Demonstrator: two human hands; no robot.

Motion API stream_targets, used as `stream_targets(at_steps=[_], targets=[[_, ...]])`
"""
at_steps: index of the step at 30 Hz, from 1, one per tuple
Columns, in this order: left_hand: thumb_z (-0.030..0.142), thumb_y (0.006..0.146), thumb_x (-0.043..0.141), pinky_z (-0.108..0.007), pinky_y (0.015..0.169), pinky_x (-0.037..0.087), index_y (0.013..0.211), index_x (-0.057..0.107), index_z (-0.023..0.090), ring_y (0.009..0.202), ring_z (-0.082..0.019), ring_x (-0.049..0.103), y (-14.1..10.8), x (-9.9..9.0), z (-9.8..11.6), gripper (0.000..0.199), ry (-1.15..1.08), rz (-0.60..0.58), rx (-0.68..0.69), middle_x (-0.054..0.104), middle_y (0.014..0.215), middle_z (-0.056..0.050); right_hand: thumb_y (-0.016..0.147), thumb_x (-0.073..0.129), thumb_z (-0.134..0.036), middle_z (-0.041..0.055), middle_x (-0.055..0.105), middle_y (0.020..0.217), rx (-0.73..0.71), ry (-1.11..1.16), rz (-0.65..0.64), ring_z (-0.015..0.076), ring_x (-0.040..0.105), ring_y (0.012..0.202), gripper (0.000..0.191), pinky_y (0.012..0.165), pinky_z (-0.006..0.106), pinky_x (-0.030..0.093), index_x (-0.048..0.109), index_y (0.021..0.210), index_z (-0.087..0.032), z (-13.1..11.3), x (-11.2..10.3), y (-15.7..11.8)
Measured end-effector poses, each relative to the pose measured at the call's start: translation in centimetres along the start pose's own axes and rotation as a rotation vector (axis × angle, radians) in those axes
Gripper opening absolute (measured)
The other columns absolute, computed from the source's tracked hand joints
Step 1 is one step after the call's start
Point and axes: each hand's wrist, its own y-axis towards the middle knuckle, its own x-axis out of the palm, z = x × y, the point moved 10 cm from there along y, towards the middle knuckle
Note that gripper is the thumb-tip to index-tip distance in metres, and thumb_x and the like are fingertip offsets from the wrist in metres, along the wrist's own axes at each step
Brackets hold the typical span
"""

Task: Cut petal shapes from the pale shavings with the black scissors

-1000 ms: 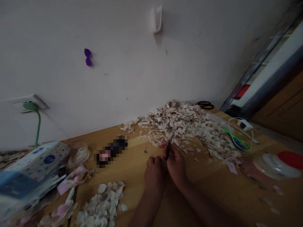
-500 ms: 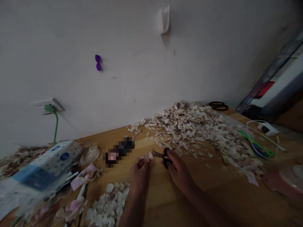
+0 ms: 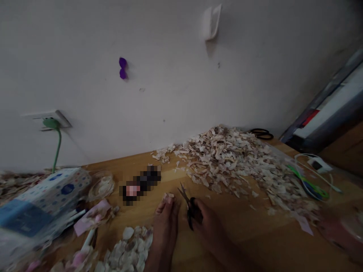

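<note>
My left hand point(image 3: 166, 215) is closed, pinching a small pale, thin flake point(image 3: 169, 196) between thumb and fingertips. My right hand point(image 3: 209, 223) grips black-handled scissors point(image 3: 189, 206). Their blades are slightly parted, pointing up and to the left, just right of the flake and apart from it. Beyond my hands spreads a large heap of pale, curled scraps point(image 3: 227, 151) against the wall. Closer in, left of my left forearm, lies a pile of rounder whitish pieces point(image 3: 129, 245).
A blurred-out dark object point(image 3: 141, 185) lies left of my hands. Farther left are a blue-and-white tissue box point(image 3: 53, 196), a clear round dish point(image 3: 102, 185) and a pink slip point(image 3: 92, 217). Rightward sit black handles point(image 3: 262, 133), a white charger with cable point(image 3: 319, 164) and a reddish container point(image 3: 340, 234).
The scissors have drawn away from the piece in my left hand, and their tips have swung upward. My left hand has shifted slightly left. The camera view has turned a little.
</note>
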Motion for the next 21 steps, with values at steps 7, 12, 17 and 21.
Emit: stream_targets(at_steps=[7, 12, 17, 21], targets=[[0.016, 0.051, 0.086, -0.017, 0.061, 0.052, 0.075, 0.067, 0.015, 0.061, -0.008, 0.062, -0.1, 0.1, 0.0, 0.031, -0.010, 0.006, 0.016, 0.067, 0.069, 0.001, 0.074, 0.063, -0.026, 0.0027, 0.067, 0.087, 0.014, -0.083, -0.111, 0.0184, 0.063, 0.079, 0.019, 0.068, 0.024, 0.047, 0.058, 0.093, -0.021, 0.4, 0.1, 0.6], [0.022, 0.054, 0.086, -0.017, 0.065, 0.051, 0.074, 0.068, 0.016, 0.066, -0.008, 0.063, -0.3, 0.5, -0.1, 0.027, -0.005, -0.033, -0.001, 0.068, 0.071, 0.001, 0.073, 0.065, -0.028, -0.0011, 0.065, 0.073, -0.020, -0.280, -0.161, 0.0153, 0.058, 0.065, 0.012, 0.059, 0.023, 0.039, 0.058, 0.080, -0.021, -0.5, 0.3, 0.2], [0.024, 0.059, 0.083, -0.016, 0.067, 0.051, 0.075, 0.070, 0.015, 0.068, -0.008, 0.063, -0.2, 1.0, -0.2, 0.023, 0.021, -0.100, 0.015, 0.069, 0.074, 0.000, 0.076, 0.064, -0.031, -0.0017, 0.063, 0.070, -0.019, -0.310, -0.159, 0.0148, 0.056, 0.064, 0.011, 0.057, 0.023, 0.037, 0.059, 0.077, -0.021, -0.6, 0.4, 0.1], [0.021, 0.055, 0.085, -0.014, 0.061, 0.050, 0.075, 0.069, 0.015, 0.063, -0.007, 0.062, -0.1, 0.8, -0.4, 0.026, 0.057, -0.093, 0.020, 0.067, 0.070, 0.001, 0.078, 0.061, -0.030, -0.0019, 0.063, 0.070, -0.025, -0.277, -0.155, 0.0148, 0.056, 0.063, 0.009, 0.057, 0.023, 0.037, 0.059, 0.077, -0.021, -0.6, 0.3, 0.2]])
